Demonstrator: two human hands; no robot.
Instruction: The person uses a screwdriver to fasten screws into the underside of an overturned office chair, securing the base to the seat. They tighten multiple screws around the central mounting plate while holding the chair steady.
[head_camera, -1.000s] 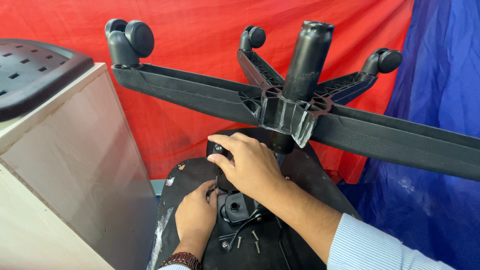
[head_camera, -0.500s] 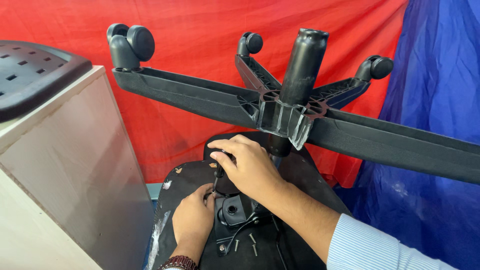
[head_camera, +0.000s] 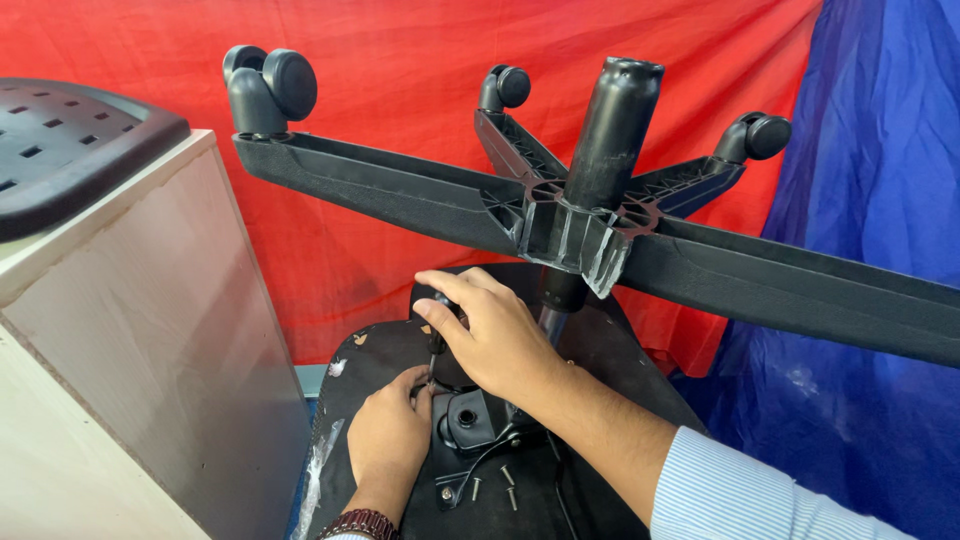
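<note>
Right hand (head_camera: 495, 340) grips screwdriver (head_camera: 437, 345) vertical, tip down; left hand (head_camera: 388, 440) steadies tip.

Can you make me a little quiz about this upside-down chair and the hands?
1. True or false: the star-shaped chair base has its wheels pointing up.
2. Which hand grips the screwdriver from above? A) right hand B) left hand
3. What small loose things lie on the seat underside near the metal mechanism?

Key: 1 true. 2 A; the left hand steadies the tip. 3 screws.
</note>
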